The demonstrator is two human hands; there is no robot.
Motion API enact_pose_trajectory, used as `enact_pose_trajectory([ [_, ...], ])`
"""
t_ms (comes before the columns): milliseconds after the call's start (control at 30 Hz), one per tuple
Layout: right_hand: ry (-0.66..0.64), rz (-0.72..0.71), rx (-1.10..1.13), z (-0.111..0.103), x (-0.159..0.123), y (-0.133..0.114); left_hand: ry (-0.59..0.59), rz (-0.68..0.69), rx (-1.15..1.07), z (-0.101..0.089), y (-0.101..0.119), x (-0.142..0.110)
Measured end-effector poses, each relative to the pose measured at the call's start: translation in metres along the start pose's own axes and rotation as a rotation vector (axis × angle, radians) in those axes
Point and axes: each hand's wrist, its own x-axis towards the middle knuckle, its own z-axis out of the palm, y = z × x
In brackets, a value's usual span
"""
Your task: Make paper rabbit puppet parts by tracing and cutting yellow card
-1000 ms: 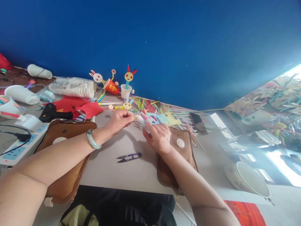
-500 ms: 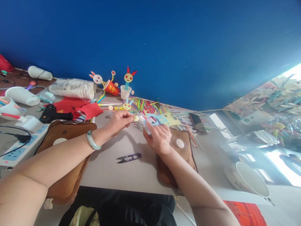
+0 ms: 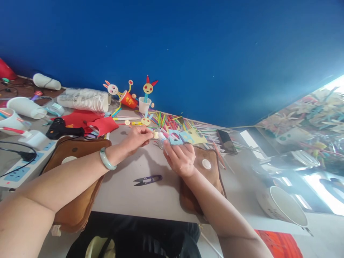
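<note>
Head view: my left hand (image 3: 138, 139) pinches a small pale disc (image 3: 156, 134), just left of the white tube (image 3: 161, 136) my right hand (image 3: 179, 157) clamps, tip towards the disc.

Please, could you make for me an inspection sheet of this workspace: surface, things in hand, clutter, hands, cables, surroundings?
Surface: pale table, crowded toward the wall.
Things in hand: small pale-yellow piece; whitish tube; whether they touch, cannot tell.
Clutter: coloured strips, red sheets, stacked paper cups, snips, phone.
Hands: left hand pinches the piece; right hand holds the tube.
Cables: black plug at the power strip.
Surroundings: blue wall behind; strong glare at right.
</note>
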Motion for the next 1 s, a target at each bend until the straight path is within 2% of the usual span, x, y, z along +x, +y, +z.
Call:
enact_pose_trajectory([
  [200, -0.012, -0.033, -0.011, 0.003, -0.001, 0.001, -0.025, 0.027, -0.005, -0.001, 0.002, -0.002],
  [400, -0.094, 0.137, 0.102, 0.003, -0.011, 0.008, -0.013, -0.021, -0.083, -0.004, 0.003, 0.001],
  [533, -0.05, 0.091, 0.117, 0.007, -0.013, 0.002, -0.043, -0.016, -0.097, -0.001, 0.002, 0.001],
  [700, -0.053, -0.011, 0.029, 0.009, -0.009, 0.001, -0.048, -0.054, -0.119, 0.0, 0.006, 0.0],
  [767, -0.025, -0.001, 0.034, 0.008, -0.006, 0.003, -0.031, -0.066, -0.129, -0.001, 0.007, 0.002],
  [833, 0.001, 0.114, 0.103, 0.007, -0.004, 0.003, 0.006, -0.066, -0.138, -0.003, 0.004, 0.003],
  [1000, 0.02, 0.657, 0.466, 0.002, 0.001, -0.004, 0.008, -0.021, -0.028, -0.007, -0.004, 0.005],
])
